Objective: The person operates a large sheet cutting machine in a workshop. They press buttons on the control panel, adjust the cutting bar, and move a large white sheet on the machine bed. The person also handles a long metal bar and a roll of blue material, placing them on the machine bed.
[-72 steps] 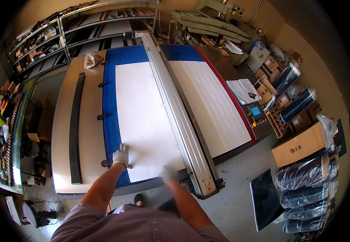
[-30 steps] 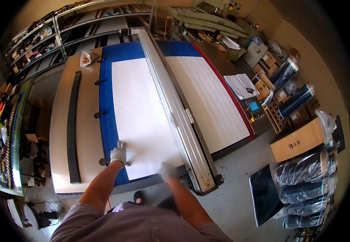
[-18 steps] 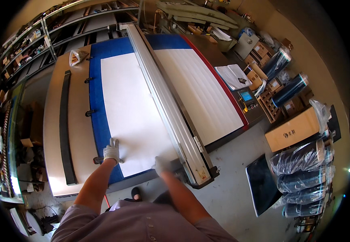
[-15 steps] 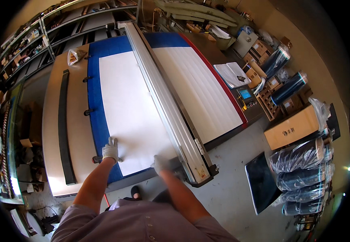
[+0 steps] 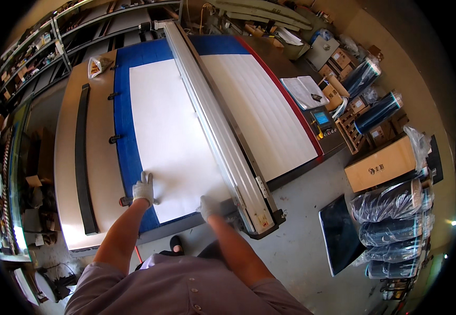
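A large white sheet [image 5: 167, 131] lies flat on the blue surface [image 5: 124, 113] of a wide cutting table. My left hand [image 5: 143, 190], in a pale work glove, rests on the sheet's near left corner area with its fingers spread. My right hand [image 5: 210, 209], gloved too, is at the sheet's near edge, close to the long metal beam [image 5: 207, 121] that crosses the table. Its fingers are smeared by motion, so their grip is hidden. Beyond the beam the white material [image 5: 262, 113] continues to the right.
A black bar [image 5: 83, 157] and a plastic bag [image 5: 97, 66] lie on the table's left side. Black clamps [image 5: 114, 139] line the blue edge. At right are a control panel [image 5: 321, 119], an open notebook [image 5: 302, 91], a cardboard box [image 5: 377, 163] and several wrapped rolls [image 5: 388, 202].
The view has shifted slightly, so the table's far part sits a little higher. My left hand stays spread on the sheet; my right hand remains at its near edge with small motion.
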A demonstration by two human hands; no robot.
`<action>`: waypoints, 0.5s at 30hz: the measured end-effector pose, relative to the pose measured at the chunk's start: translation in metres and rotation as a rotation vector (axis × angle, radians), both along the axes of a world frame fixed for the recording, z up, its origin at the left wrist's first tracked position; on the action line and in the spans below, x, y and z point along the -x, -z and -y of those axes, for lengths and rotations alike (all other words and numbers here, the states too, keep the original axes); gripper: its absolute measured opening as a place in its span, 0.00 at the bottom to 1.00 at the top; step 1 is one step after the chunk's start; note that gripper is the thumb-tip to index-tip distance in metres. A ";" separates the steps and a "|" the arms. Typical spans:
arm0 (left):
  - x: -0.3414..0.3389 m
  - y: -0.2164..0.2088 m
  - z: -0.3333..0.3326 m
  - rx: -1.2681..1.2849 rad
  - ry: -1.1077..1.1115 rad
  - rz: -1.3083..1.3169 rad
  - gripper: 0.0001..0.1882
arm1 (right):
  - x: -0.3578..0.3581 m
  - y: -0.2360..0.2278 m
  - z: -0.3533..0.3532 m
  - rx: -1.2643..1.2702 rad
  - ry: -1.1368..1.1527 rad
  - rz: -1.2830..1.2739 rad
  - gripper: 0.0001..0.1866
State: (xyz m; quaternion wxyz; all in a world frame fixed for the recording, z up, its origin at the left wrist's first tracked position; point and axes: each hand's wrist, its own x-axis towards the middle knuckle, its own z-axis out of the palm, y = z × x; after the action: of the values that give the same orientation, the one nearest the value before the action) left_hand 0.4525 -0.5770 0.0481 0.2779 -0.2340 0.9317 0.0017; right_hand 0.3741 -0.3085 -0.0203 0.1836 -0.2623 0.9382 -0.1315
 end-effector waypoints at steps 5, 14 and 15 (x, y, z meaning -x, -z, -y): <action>0.002 -0.004 -0.004 -0.007 -0.007 -0.028 0.72 | 0.003 0.015 -0.001 0.023 0.053 0.040 0.17; 0.002 -0.007 -0.002 0.005 0.010 0.026 0.74 | -0.001 -0.008 -0.001 0.044 -0.007 -0.024 0.14; 0.003 -0.007 -0.003 -0.001 0.012 0.030 0.74 | -0.002 -0.008 -0.001 0.071 -0.005 -0.047 0.13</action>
State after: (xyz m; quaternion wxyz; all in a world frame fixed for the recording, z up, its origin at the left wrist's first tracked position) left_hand 0.4494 -0.5742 0.0550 0.2920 -0.2281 0.9288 -0.0032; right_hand 0.3759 -0.3073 -0.0123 0.1526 -0.2740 0.9363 -0.1579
